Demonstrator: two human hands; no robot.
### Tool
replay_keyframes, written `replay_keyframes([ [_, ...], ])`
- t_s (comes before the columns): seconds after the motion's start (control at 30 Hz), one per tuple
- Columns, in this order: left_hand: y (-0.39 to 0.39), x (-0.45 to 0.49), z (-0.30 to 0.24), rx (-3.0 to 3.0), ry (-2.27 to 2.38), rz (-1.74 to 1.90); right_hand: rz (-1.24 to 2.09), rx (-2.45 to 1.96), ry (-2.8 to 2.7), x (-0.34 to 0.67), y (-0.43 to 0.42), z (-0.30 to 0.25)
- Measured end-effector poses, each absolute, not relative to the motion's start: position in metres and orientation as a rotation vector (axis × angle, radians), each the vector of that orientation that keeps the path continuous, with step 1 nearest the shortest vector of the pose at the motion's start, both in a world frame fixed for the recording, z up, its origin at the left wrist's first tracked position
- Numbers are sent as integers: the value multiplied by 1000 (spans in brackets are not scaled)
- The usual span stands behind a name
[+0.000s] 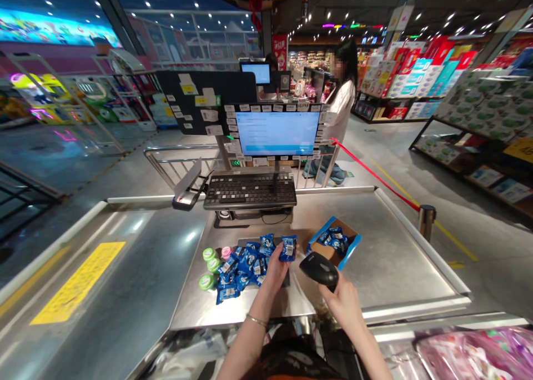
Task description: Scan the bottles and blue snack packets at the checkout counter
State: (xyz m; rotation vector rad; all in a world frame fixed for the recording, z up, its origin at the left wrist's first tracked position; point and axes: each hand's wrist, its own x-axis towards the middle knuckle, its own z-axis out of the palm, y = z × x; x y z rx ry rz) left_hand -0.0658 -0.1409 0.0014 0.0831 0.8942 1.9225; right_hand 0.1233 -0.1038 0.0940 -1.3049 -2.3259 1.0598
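One blue packet [288, 248] is up off the counter [395, 246], pinched at its lower edge by the left hand [277, 266], just right of the loose pile of packets [244, 266]. The right hand [343, 302] is wrapped around the scanner [318, 268], whose head sits just below the packet, near it but apart.

Here's the risk, as it looks. That pinch is fingertips only, so the slick wrapper could slip and land among its look-alikes, where it would be hard to pick out. The shiny, crinkled film could also throw glare and spoil a read. The small round tubs [210, 263] sit at the pile's left edge, and a careless wrist could set them rolling. The open box [352, 246] lies just beyond the scanner, easy to clip.
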Motion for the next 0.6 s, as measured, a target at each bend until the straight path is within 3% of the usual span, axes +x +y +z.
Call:
replay_keyframes([
  [0.4, -141, -67, -2, 150, 1040, 1908, 1029, -1342, -2321, 123, -104, 89],
  [0.5, -146, -77, -6, 319, 1489, 1831, 985, -1350, -2321, 123, -103, 88],
  [0.6, -157, -92, -7, 710, 2235, 1519, 964, -1350, -2323, 124, -103, 87],
])
